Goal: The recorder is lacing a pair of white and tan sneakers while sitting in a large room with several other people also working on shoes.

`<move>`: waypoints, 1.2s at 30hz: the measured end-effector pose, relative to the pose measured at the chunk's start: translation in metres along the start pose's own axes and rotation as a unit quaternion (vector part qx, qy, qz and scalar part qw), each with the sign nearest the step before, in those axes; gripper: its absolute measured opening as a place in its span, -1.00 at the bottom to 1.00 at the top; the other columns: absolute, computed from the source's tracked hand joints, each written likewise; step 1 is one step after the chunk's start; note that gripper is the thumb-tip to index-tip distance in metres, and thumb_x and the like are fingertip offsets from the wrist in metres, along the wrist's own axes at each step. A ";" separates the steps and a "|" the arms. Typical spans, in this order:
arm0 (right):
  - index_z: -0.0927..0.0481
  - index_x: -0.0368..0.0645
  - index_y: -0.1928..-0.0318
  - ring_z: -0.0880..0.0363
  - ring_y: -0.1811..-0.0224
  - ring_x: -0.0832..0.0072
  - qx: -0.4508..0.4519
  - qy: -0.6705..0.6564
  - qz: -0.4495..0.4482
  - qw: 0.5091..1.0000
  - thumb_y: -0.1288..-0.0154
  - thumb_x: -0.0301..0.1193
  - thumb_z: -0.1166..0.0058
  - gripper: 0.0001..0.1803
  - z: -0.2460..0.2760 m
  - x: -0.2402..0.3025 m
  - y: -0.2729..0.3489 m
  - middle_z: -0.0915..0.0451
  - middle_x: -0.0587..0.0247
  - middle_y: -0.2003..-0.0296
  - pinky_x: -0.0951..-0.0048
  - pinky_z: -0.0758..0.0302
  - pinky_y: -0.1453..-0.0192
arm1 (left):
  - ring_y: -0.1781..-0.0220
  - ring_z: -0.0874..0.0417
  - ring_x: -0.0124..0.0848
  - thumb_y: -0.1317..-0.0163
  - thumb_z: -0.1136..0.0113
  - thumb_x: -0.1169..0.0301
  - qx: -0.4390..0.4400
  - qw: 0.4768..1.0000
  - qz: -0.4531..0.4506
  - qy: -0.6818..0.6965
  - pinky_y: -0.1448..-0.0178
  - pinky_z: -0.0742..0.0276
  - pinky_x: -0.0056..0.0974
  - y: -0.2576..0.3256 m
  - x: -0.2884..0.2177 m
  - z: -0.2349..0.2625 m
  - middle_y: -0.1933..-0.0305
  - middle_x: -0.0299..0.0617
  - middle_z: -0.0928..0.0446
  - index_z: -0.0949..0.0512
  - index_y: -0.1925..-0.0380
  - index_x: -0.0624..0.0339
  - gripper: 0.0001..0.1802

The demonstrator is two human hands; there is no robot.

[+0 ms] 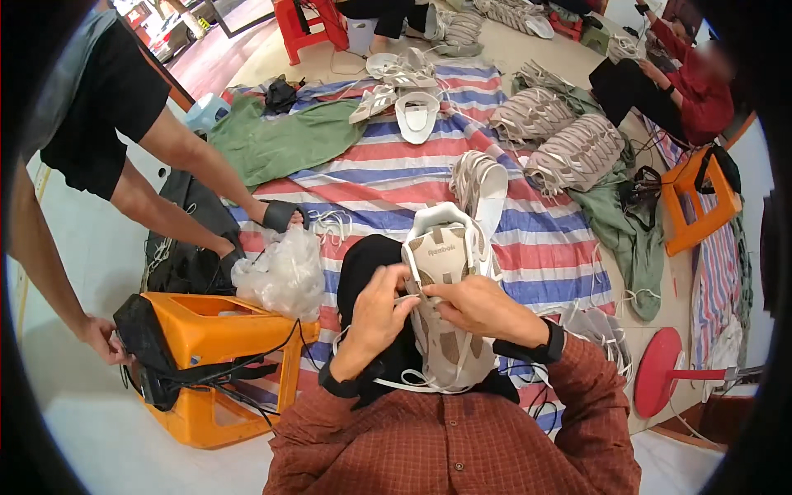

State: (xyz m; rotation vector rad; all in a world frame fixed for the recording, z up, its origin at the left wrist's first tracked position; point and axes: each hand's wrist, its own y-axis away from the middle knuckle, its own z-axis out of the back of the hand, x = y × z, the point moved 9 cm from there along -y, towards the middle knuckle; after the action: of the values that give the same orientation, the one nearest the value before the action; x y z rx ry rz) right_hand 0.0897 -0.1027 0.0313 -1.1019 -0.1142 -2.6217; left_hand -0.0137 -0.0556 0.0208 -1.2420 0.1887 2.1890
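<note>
A beige and white sneaker (450, 254) rests on my lap, its heel opening away from me and its toe toward my body. At the left row of eyelets, my left hand (375, 318) is closed with thumb and fingers on a white shoelace (406, 299). My right hand (492, 310) reaches across the tongue, pinching at the same eyelet edge, where the lace passes between the fingers. Loose lace hangs along the sneaker's toe. Just beyond it, more beige shoe uppers (478, 186) lie on the striped sheet (363, 177).
An orange stool (223, 330) with a black bag and cables lies at left, beside a clear plastic bag (285, 272). A person's legs (186, 157) stand there. Bundled shoes (577, 153), another orange stool (701, 202) and a red round seat (657, 373) are at right.
</note>
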 end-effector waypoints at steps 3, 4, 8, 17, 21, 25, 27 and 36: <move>-0.56 -0.21 0.28 -0.57 0.45 0.15 -0.028 0.123 -0.004 0.992 -0.07 -0.46 -0.02 -0.82 0.005 0.002 -0.007 -0.52 0.09 0.55 0.16 -0.45 0.41 | 0.35 -0.46 -0.15 0.11 -0.29 0.57 -0.019 0.995 -0.083 -0.045 0.27 -0.42 -0.19 -0.013 -0.013 0.009 0.35 -0.12 -0.36 -0.44 0.17 0.19 -0.58; -0.55 -0.19 0.34 -0.57 0.42 0.18 -0.060 0.151 0.022 0.987 -0.06 -0.45 -0.03 -0.87 0.009 0.006 -0.011 -0.51 0.12 0.50 0.19 -0.46 0.39 | 0.39 -0.42 -0.28 0.13 -0.31 0.56 0.030 0.994 -0.097 -0.029 0.29 -0.39 -0.28 -0.019 -0.012 0.003 0.38 -0.17 -0.34 -0.45 0.17 0.17 -0.57; -0.55 -0.14 0.42 -0.56 0.34 0.24 -0.039 0.156 0.034 0.986 -0.03 -0.42 -0.06 -0.91 0.001 -0.001 -0.020 -0.47 0.21 0.41 0.24 -0.46 0.36 | 0.51 -0.30 -0.51 0.18 -0.37 0.54 0.154 0.983 -0.089 0.047 0.43 -0.28 -0.41 -0.028 -0.001 -0.008 0.51 -0.30 -0.30 -0.46 0.27 0.17 -0.60; -0.52 -0.10 0.53 -0.51 0.42 0.36 -0.118 0.198 0.106 0.967 0.05 -0.39 -0.09 -0.92 -0.008 0.005 -0.012 -0.41 0.31 0.50 0.33 -0.43 0.45 | 0.61 -0.24 -0.56 0.25 -0.45 0.49 0.148 0.984 -0.095 0.032 0.53 -0.22 -0.42 -0.029 0.000 -0.010 0.66 -0.37 -0.24 -0.45 0.40 0.19 -0.61; -0.51 -0.10 0.54 -0.51 0.43 0.37 -0.146 0.178 0.128 0.965 0.06 -0.39 -0.09 -0.92 -0.005 0.008 -0.008 -0.41 0.32 0.50 0.33 -0.43 0.45 | 0.60 -0.30 -0.57 0.20 -0.41 0.52 0.158 0.979 -0.120 0.047 0.50 -0.27 -0.43 -0.025 -0.003 -0.009 0.65 -0.34 -0.30 -0.46 0.38 0.21 -0.65; -0.50 -0.11 0.53 -0.51 0.42 0.37 -0.159 0.175 0.127 0.963 0.05 -0.39 -0.09 -0.92 -0.004 0.008 -0.008 -0.41 0.33 0.50 0.33 -0.43 0.45 | 0.56 -0.37 -0.58 0.11 -0.33 0.59 0.190 0.978 -0.075 0.042 0.47 -0.33 -0.44 -0.023 0.004 -0.013 0.59 -0.29 -0.40 -0.46 0.35 0.23 -0.71; -0.50 -0.11 0.52 -0.51 0.41 0.37 -0.173 0.190 0.124 0.958 0.05 -0.38 -0.09 -0.91 -0.003 0.008 -0.007 -0.41 0.32 0.50 0.33 -0.43 0.45 | 0.55 -0.38 -0.58 0.07 -0.29 0.61 0.192 0.977 -0.087 0.026 0.47 -0.34 -0.44 -0.024 -0.001 -0.013 0.57 -0.27 -0.42 -0.46 0.35 0.24 -0.74; -0.45 -0.14 0.45 -0.44 0.51 0.35 -0.345 0.361 0.120 0.858 0.08 -0.46 -0.05 -0.89 0.120 -0.013 0.060 -0.40 0.27 0.50 0.35 -0.37 0.49 | 0.41 -0.53 -0.31 -0.08 -0.15 0.57 0.152 0.984 -0.061 0.065 0.29 -0.45 -0.31 -0.012 -0.010 -0.005 0.45 -0.11 -0.46 -0.39 0.19 0.24 -0.73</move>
State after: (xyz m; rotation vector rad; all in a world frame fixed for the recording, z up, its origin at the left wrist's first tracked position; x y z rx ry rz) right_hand 0.1986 -0.1347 0.1044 -0.1622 1.1106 -2.6809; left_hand 0.0004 -0.0523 0.0278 -1.1887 0.4698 1.8927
